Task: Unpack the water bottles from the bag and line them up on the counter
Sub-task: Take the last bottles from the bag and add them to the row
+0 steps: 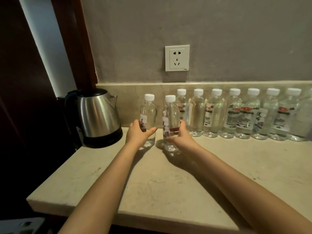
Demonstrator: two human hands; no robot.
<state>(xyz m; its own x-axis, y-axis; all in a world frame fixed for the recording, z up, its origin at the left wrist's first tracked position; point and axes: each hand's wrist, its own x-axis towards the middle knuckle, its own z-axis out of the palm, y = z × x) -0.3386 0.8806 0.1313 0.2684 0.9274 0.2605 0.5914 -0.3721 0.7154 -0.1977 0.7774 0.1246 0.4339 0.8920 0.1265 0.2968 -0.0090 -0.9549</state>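
Observation:
Two clear water bottles with white caps stand upright on the beige counter [152, 183]. My left hand [137, 133] grips the left bottle [149, 114] low on its body. My right hand [181, 135] grips the right bottle [171, 115] around its lower half. Both bottles are a little in front of the row of several capped water bottles [236, 114] lined along the back ledge to the right. The bag is not in view.
A steel electric kettle [98, 115] on a black base sits at the counter's back left, close to the left bottle. A white wall socket [177, 58] is above. The counter's left edge drops off near the kettle.

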